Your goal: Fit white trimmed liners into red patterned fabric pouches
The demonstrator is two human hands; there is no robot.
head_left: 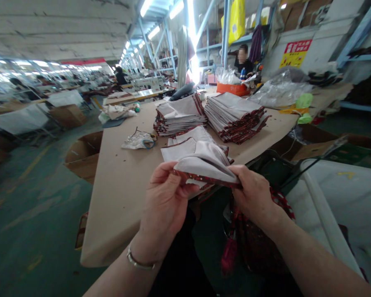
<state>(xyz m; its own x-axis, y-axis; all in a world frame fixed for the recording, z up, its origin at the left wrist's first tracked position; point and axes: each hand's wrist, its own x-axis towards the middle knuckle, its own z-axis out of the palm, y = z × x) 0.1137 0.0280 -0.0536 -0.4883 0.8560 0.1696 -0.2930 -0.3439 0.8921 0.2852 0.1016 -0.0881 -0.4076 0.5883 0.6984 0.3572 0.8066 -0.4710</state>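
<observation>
Between my two hands I hold a folded fabric piece (pixel 208 165), pale grey inside with a dark red patterned edge. My left hand (pixel 168 196) pinches its left corner between thumb and fingers. Its right end is gripped by my right hand (pixel 250 189). The piece bulges open a little in the middle, above the table's near edge. Just behind it lie a few more pale fabric pieces (pixel 196 134), partly hidden by the one I hold. Two stacks of the same kind stand farther back, a left stack (pixel 179 117) and a right stack (pixel 233 115).
On the table (pixel 120 198) a crumpled white bundle (pixel 139 141) lies left of the stacks. Cardboard boxes (pixel 85 154) stand on the floor to the left. A white bin (pixel 327 206) is close on my right. Across the table sits a person (pixel 243 62) near an orange container (pixel 231 88).
</observation>
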